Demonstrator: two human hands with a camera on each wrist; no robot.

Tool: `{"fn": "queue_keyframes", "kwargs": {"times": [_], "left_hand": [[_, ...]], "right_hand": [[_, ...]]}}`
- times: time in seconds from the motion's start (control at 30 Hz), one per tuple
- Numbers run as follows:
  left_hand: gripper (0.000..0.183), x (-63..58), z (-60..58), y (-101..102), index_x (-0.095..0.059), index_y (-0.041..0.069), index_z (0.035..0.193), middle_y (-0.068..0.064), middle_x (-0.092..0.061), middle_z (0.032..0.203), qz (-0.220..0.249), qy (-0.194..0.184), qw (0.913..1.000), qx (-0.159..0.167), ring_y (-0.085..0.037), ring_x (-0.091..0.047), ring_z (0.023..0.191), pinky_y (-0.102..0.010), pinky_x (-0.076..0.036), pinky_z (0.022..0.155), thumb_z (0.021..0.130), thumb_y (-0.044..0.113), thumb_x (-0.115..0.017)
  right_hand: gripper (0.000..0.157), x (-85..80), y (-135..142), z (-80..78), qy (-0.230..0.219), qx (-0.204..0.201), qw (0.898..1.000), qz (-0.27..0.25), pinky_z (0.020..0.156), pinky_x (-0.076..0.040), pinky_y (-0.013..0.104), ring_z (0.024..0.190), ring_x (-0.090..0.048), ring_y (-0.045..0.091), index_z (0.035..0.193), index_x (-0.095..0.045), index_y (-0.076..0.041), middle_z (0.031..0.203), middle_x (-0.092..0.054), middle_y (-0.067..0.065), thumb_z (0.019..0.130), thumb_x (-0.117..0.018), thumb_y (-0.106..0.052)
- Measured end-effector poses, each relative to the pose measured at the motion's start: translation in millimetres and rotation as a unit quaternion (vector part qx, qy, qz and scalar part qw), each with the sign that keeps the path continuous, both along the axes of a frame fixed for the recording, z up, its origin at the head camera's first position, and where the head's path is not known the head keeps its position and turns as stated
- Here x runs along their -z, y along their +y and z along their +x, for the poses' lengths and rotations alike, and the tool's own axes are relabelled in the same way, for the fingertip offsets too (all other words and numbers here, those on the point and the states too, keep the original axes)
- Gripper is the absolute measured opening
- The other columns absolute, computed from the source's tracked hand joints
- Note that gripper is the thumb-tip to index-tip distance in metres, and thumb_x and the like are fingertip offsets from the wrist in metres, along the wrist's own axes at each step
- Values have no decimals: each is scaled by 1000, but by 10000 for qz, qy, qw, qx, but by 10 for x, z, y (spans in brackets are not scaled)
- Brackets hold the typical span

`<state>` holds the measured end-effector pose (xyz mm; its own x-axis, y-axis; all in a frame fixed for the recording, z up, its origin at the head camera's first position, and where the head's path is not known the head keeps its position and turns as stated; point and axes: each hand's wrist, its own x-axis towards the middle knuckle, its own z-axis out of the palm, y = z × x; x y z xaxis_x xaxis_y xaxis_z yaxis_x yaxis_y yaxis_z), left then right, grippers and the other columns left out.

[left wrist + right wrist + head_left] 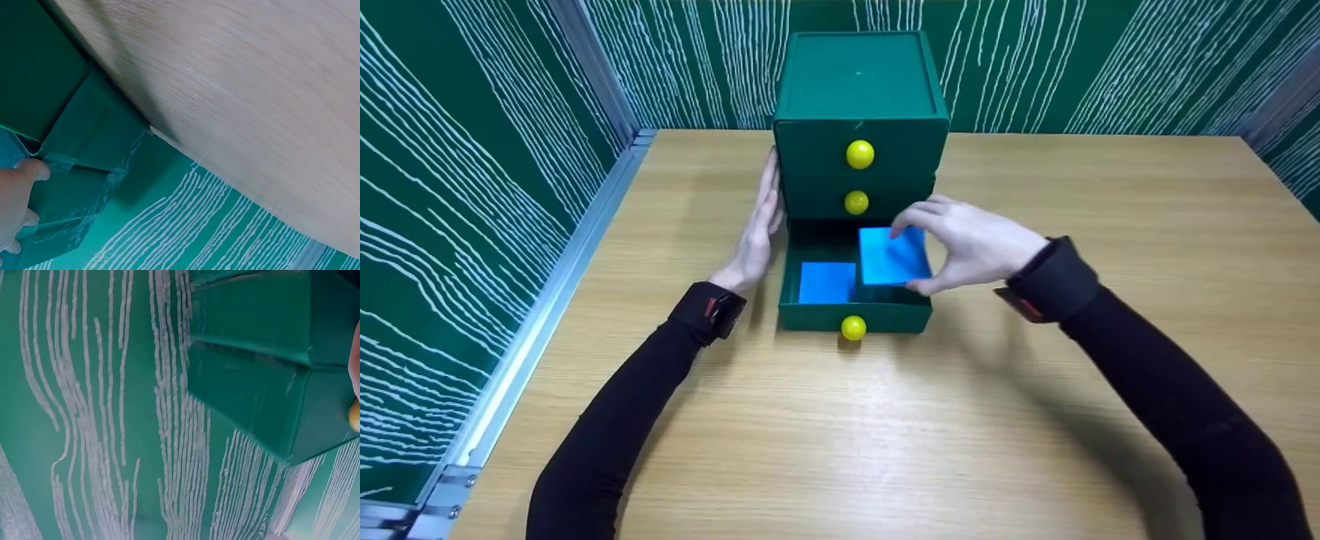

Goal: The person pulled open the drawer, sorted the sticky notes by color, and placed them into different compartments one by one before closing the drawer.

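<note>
A small green chest of drawers (859, 82) with yellow round knobs stands on the table, its bottom drawer (810, 316) pulled out. In that drawer, on the left, lies a blue square (826, 283). Above the drawer's right part, my right hand (971, 244) pinches a second blue square (891, 259) between thumb and fingers. My left hand (757, 232) rests with straight fingers against the chest's left side. In the left wrist view, fingertips (35, 169) touch the green side wall. The right wrist view shows only a sliver of the right hand at its edge.
The wooden table (847, 450) spreads around the chest. Behind it stands a green wall (1035, 67) with white streaks, and another green panel (450, 225) stands at the left. A metal rail (547, 315) runs along the table's left edge.
</note>
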<state>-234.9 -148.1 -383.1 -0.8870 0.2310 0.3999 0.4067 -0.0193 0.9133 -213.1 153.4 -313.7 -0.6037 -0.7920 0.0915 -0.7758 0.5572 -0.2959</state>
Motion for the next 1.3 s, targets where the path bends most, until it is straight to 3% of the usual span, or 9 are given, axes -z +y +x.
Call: {"fn": "queue_keyframes", "kwargs": {"times": [0.23,0.43,0.6,0.73,0.97,1.17,1.23,1.3], "left_hand": [[64,-1,5,0,4,18,162,0,8,171,-75,-67,9999,-16,-22,3,158,-65,-5,123,103,36,-14],[64,-10,8,8,5,19,162,1,9,171,-124,-69,9999,22,-21,4,158,-63,-5,124,104,37,-14],[64,-3,5,14,5,19,162,0,9,171,-96,-89,9999,92,-20,4,158,-64,-4,123,104,37,-15],[63,14,4,2,4,19,162,-1,8,171,-38,-73,9999,65,-22,3,158,-65,-4,123,104,35,-15],[63,20,10,-11,4,17,162,-1,8,171,-18,-19,10000,82,-22,4,158,-64,-2,124,104,33,-15],[64,37,17,-19,4,16,162,-2,8,171,-10,-1,10000,40,-22,4,158,-64,-3,124,103,33,-15],[64,36,12,-18,4,16,162,-2,7,171,-5,20,10000,34,-22,3,158,-64,-3,123,103,33,-15],[64,36,7,-16,3,16,162,-2,7,171,2,24,10000,27,-22,3,158,-65,-2,123,103,34,-15]], "right_hand": [[54,136,-180,-101,-152,10,9996,225,92,-56,47,112,-55,31,125,-59,-15,134,-60,13,81,-80,-39],[62,291,-198,-189,-333,175,9984,426,100,-53,50,118,-55,34,132,-56,-12,139,-58,16,84,-77,-46],[62,350,-121,-171,-386,181,9988,244,104,-50,50,122,-55,33,135,-56,-11,139,-58,13,88,-71,-49],[59,309,-71,-104,-174,-16,9998,-33,103,-50,50,121,-55,32,134,-57,-10,137,-59,12,91,-68,-49],[52,200,-82,197,699,-679,9950,-237,102,-51,46,122,-54,29,128,-60,-8,133,-61,12,91,-72,-42],[56,277,-228,685,1939,-1680,9664,-154,92,-54,39,113,-57,28,128,-60,-9,126,-62,14,85,-77,-40],[58,334,-262,827,2090,-1907,9591,-22,90,-54,37,109,-58,26,129,-59,-9,124,-63,12,85,-76,-42],[61,399,-275,925,1940,-1961,9609,238,90,-54,36,108,-58,25,132,-57,-8,125,-63,11,86,-74,-45]]}}
